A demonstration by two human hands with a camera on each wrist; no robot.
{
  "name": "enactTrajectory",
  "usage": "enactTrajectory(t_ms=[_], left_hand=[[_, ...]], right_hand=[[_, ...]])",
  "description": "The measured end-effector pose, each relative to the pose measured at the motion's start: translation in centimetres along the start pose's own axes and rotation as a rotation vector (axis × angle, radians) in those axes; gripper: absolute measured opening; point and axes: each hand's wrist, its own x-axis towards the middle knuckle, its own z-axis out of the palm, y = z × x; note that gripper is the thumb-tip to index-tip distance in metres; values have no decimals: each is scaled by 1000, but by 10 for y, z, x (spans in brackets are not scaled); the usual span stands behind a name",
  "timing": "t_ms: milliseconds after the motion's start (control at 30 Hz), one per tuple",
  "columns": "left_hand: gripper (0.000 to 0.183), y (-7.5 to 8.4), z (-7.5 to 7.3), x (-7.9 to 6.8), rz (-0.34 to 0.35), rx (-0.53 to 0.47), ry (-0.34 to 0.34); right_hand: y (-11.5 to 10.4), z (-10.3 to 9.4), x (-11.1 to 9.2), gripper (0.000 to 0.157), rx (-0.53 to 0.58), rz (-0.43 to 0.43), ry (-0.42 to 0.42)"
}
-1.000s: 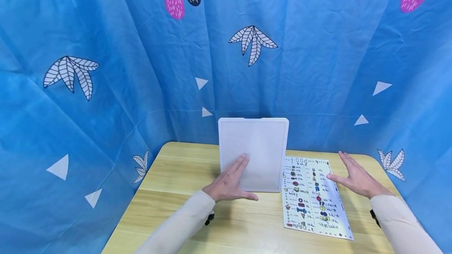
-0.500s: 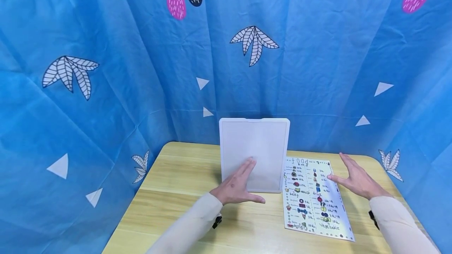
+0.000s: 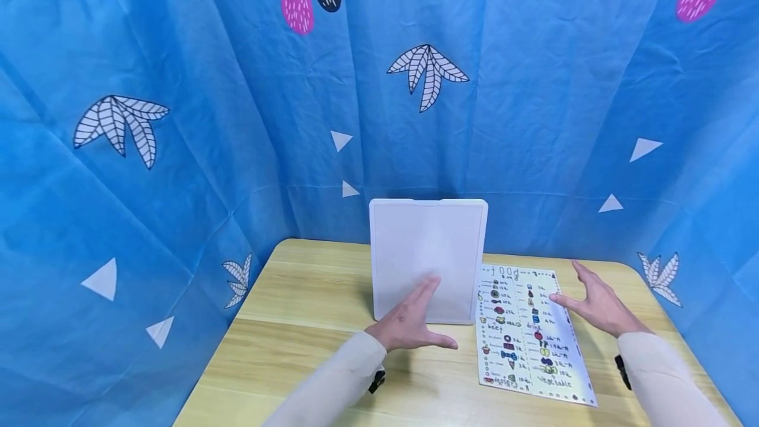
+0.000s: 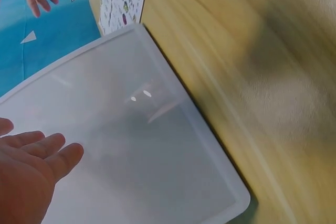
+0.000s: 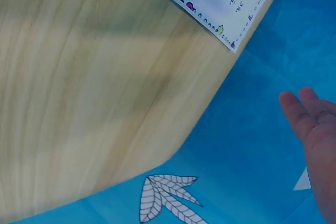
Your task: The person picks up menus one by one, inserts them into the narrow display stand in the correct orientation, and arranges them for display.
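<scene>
A white framed panel (image 3: 429,242) leans upright near the back of the table, its surface glossy in the left wrist view. In front of its lower part is my left hand (image 3: 412,321), fingers extended and thumb spread to the right, holding nothing. The left wrist view shows that hand (image 4: 31,166) above the panel (image 4: 126,124), apparently apart from it. To the right lies a hand-drawn food menu sheet (image 3: 528,335) with small coloured pictures and prices. My right hand (image 3: 599,302) hovers by the sheet's right edge, fingers straight and thumb out, with nothing in its grasp.
The light wood table (image 3: 296,321) has rounded back corners. A blue curtain (image 3: 534,117) with white leaf and triangle prints hangs behind it and along both sides. A dark band (image 3: 377,381) shows at the left wrist.
My left hand has drifted right and slightly nearer in front of the panel. The right hand has barely moved. The panel and the menu sheet stay in place.
</scene>
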Motion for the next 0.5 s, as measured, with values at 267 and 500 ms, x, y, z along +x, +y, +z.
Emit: enactTrajectory(t_ms=[267, 500], left_hand=[[126, 4, 14, 3, -16, -12, -4], [125, 6, 22, 5, -23, -13, -5]], right_hand=[[3, 6, -2, 117, 34, 42, 0], [2, 8, -3, 115, 55, 95, -13]])
